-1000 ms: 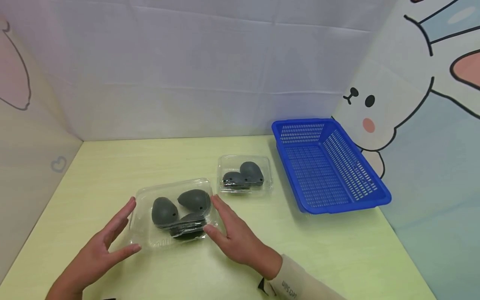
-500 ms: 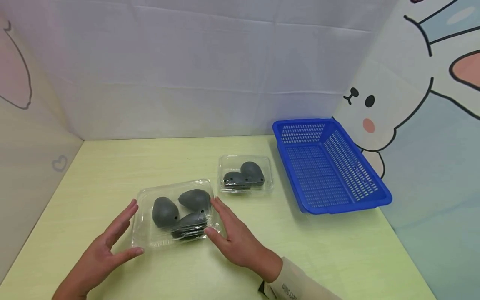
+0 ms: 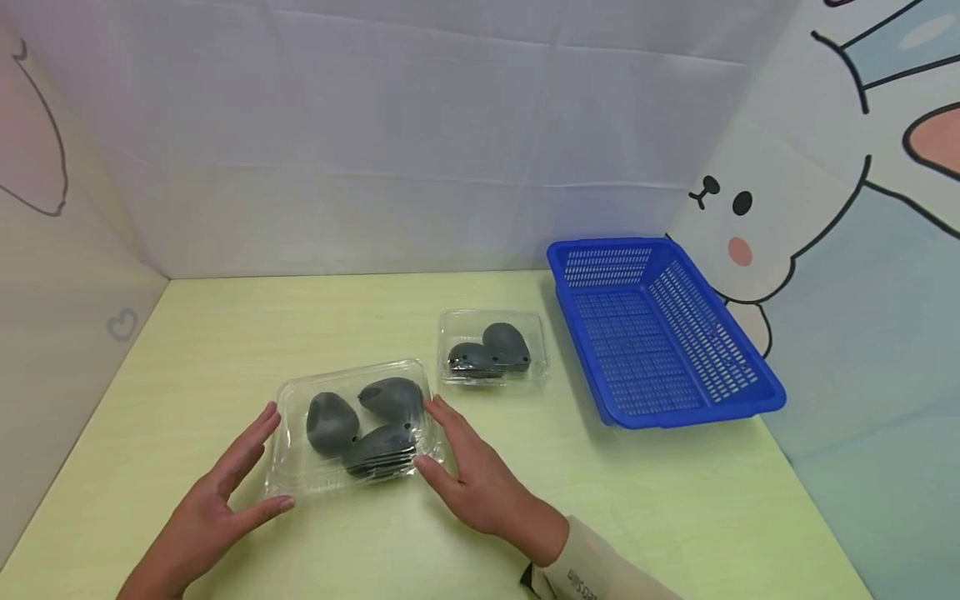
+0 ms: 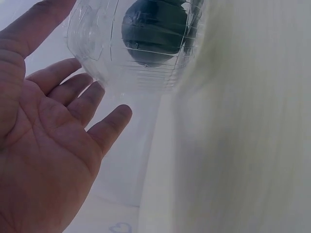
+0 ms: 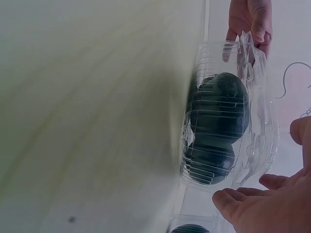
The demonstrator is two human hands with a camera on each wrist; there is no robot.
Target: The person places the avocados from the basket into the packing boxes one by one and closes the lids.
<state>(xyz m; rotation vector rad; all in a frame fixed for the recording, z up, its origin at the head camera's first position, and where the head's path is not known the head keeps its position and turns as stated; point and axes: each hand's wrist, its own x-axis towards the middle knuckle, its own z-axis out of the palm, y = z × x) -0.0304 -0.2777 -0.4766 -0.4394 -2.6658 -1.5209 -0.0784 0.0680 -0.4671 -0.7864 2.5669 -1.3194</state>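
Note:
A clear plastic clamshell box [image 3: 296, 467] stands on the table, with three dark, avocado-shaped pieces [image 3: 332, 423] showing inside. My left hand [image 3: 204, 525] is at its left end, thumb spread from the straight fingers; in the left wrist view its fingertips are close against the plastic, and I cannot tell whether they touch. At the opposite end is my right hand [image 3: 480, 487], fingers extended along the side and thumb near the front corner. The right wrist view has the fingertips at the box [image 5: 262, 141] edge. Neither hand curls round it.
Behind and right of the box sits a smaller clear box [image 3: 459, 327] holding similar dark pieces. A blue slotted plastic basket [image 3: 577, 333] stands at the back right. White fabric [image 3: 360, 150] hangs behind the table [image 3: 637, 508].
Both hands and the box appear shifted very slightly right in the head view, as does the whole scene. The left hand's thumb is a little nearer the box's front corner.

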